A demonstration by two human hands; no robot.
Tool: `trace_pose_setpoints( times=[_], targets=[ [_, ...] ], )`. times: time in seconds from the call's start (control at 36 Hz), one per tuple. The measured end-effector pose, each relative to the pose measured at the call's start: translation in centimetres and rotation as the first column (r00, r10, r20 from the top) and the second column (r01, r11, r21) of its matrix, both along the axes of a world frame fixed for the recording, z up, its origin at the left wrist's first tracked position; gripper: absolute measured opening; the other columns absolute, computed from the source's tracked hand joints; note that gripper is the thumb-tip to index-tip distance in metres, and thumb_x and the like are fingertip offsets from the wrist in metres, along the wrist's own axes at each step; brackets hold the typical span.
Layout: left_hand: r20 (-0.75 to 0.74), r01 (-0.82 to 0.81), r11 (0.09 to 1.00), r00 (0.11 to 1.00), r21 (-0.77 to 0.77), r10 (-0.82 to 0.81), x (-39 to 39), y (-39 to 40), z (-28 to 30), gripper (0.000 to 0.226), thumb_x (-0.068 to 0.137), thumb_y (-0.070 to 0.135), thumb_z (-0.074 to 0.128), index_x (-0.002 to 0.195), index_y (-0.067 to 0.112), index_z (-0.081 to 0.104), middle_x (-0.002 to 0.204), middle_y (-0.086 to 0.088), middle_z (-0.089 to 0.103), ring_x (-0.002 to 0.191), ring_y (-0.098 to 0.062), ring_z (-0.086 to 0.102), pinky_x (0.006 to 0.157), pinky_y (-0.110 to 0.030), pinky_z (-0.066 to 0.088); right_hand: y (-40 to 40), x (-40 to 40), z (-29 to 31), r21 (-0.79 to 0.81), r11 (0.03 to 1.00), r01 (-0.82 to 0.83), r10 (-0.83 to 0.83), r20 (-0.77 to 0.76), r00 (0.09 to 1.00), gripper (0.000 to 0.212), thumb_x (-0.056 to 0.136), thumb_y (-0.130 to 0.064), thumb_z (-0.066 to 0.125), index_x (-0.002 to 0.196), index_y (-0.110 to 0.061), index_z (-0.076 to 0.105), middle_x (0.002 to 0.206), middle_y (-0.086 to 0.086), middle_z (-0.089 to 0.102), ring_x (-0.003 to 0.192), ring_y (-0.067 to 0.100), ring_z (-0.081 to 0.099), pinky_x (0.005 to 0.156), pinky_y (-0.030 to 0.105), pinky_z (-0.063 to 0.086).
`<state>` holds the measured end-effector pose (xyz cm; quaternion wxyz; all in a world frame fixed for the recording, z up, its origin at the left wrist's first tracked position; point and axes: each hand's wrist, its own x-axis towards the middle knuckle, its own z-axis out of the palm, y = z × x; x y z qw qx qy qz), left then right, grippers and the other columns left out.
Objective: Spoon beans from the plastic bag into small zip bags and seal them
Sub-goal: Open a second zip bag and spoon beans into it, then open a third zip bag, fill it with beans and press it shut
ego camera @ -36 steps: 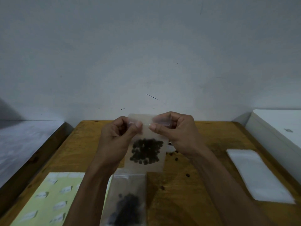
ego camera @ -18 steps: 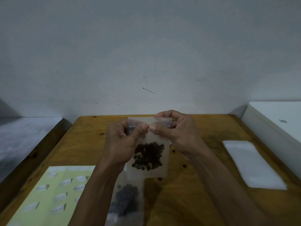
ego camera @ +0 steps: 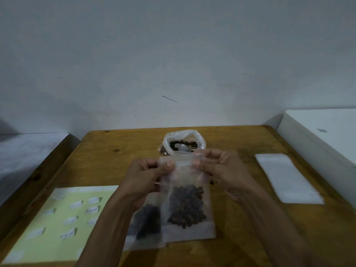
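Two hands fill my view over the wooden table (ego camera: 107,151). Largest on it is a yellow label sheet (ego camera: 48,228) at eight o'clock, then a stack of white empty bags (ego camera: 287,178) at three o'clock, then the open plastic bag (ego camera: 183,139) of beans at twelve o'clock with what looks like a white spoon (ego camera: 183,148) resting inside. Between my hands hangs the small zip bag (ego camera: 187,199), upright, its beans (ego camera: 185,205) settled low. A second filled bag (ego camera: 144,220) lies flat on the table just left of it, partly hidden.

My left hand (ego camera: 142,180) pinches the zip strip's left end, thumb in front, fingers curled behind. My right hand (ego camera: 225,170) pinches the right end the same way. The strip runs taut between my thumbs, the pouch dangling below them.

I judge I am sealing. To do it well, I should press and slide along the whole strip, keeping beans clear of the track; whether it is closed yet I cannot tell.
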<state>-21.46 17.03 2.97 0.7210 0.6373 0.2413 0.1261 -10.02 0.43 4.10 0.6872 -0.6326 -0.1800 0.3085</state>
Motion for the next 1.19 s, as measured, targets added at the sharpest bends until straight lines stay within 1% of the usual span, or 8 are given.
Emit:
trace_pose_setpoints(
  times=[0.14,0.22,0.36,0.5,0.64,0.89,1.03,1.19],
  targets=[
    [-0.144,-0.077,0.967,0.983,0.243,0.114,0.4,0.4,-2.4,0.022,0.08,0.013,0.08,0.083,-0.006,0.071,0.082,-0.024,0.073,0.064,-0.024,0.065,0.06,-0.035,0.055,0.2,-0.2,-3.0,-0.21,0.96,0.186,-0.149,0.181,0.972,0.02,0.073,-0.006,0.085,0.088,-0.011,0.073,0.081,0.005,0.077,0.076,0.019,0.076,0.065,0.031,0.061],
    [-0.227,-0.009,0.799,0.957,0.602,0.181,0.9,1.1,-3.5,0.02,0.075,0.031,0.085,0.067,0.015,0.075,0.066,-0.002,0.072,0.063,-0.013,0.066,0.063,-0.035,0.055,0.7,-0.3,-4.3,-0.354,0.892,0.28,-0.139,0.375,0.917,0.017,0.077,-0.013,0.084,0.085,-0.022,0.071,0.078,-0.002,0.074,0.075,0.01,0.072,0.067,0.029,0.061],
    [-0.327,0.098,0.635,0.91,0.766,0.254,1.7,1.1,-3.9,0.023,0.073,0.042,0.084,0.064,0.026,0.071,0.064,0.014,0.068,0.067,-0.005,0.065,0.067,-0.034,0.059,1.5,-0.3,-5.5,-0.483,0.809,0.335,-0.003,0.567,0.824,0.016,0.085,-0.02,0.077,0.091,-0.029,0.066,0.078,-0.011,0.065,0.074,0.001,0.061,0.062,0.016,0.048],
    [-0.42,0.191,0.583,0.861,0.79,0.286,2.3,0.6,-3.9,0.02,0.074,0.043,0.081,0.079,0.029,0.067,0.077,0.011,0.066,0.073,-0.007,0.061,0.065,-0.031,0.053,1.7,-0.5,-6.3,-0.621,0.695,0.363,0.181,0.64,0.747,0.051,0.083,-0.031,0.076,0.131,-0.029,0.057,0.117,-0.004,0.062,0.112,0.013,0.051,0.087,0.032,0.051],
    [-0.477,0.247,0.59,0.837,0.768,0.27,2.0,0.9,-4.3,0.03,0.073,0.054,0.077,0.086,0.032,0.063,0.088,0.012,0.066,0.084,-0.013,0.062,0.076,-0.038,0.056,1.6,-0.6,-6.1,-0.641,0.678,0.359,0.288,0.681,0.673,0.059,0.085,-0.031,0.073,0.139,-0.029,0.05,0.139,-0.008,0.053,0.128,0.016,0.04,0.1,0.035,0.043],
    [-0.462,0.224,0.56,0.824,0.798,0.329,1.5,1.1,-3.7,0.037,0.075,0.065,0.071,0.09,0.032,0.064,0.092,0.006,0.07,0.086,-0.018,0.063,0.076,-0.038,0.056,1.8,-0.2,-5.9,-0.607,0.719,0.339,0.275,0.697,0.663,0.052,0.087,-0.032,0.072,0.136,-0.028,0.054,0.137,-0.006,0.055,0.128,0.015,0.043,0.102,0.037,0.046],
    [-0.304,0.095,0.505,0.886,0.858,0.35,2.6,0.2,-2.4,0.051,0.078,0.066,0.068,0.108,0.025,0.068,0.079,0.009,0.067,0.083,-0.016,0.063,0.068,-0.031,0.05,1.4,0.6,-5.0,-0.494,0.779,0.386,0.145,0.74,0.656,0.043,0.089,-0.036,0.071,0.13,-0.031,0.058,0.131,-0.01,0.057,0.124,0.01,0.046,0.098,0.029,0.043],
    [-0.09,-0.015,0.501,0.979,0.865,0.185,6.2,-3.3,0.0,0.04,0.082,0.057,0.07,0.104,0.023,0.072,0.073,0.015,0.063,0.074,-0.003,0.06,0.059,-0.024,0.045,-2.7,4.7,-3.2,-0.373,0.761,0.531,-0.096,0.745,0.66,0.034,0.091,-0.035,0.069,0.124,-0.028,0.063,0.122,-0.006,0.064,0.112,0.015,0.059,0.095,0.039,0.052]
  ],
)
